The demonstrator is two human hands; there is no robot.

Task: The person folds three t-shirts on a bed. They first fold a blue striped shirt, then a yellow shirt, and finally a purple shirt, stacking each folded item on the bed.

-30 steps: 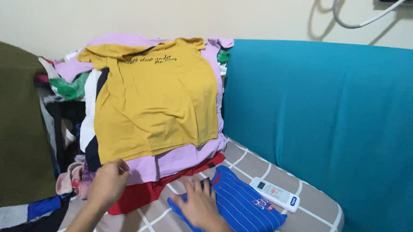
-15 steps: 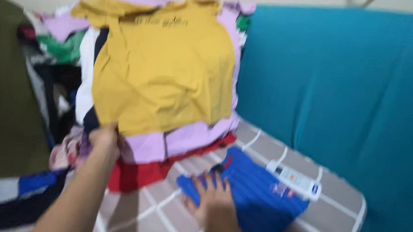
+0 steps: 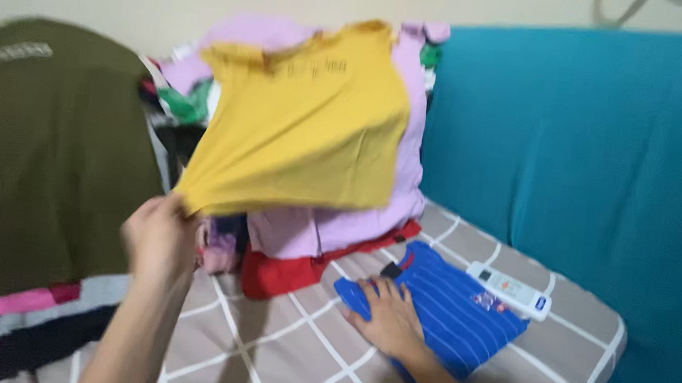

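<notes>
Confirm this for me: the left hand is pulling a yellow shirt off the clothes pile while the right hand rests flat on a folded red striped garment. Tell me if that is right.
One detail is wrong. The folded striped garment under the right hand is blue, not red; the head view shows it. The left hand does grip the yellow shirt, drawing it from the clothes pile.

A grey bed sheet with white check lines (image 3: pixel 280 349) carries a folded blue striped garment (image 3: pixel 461 314), a white remote control (image 3: pixel 509 291) just beside it, and a heap of clothes (image 3: pixel 313 238) with red at its base.
</notes>
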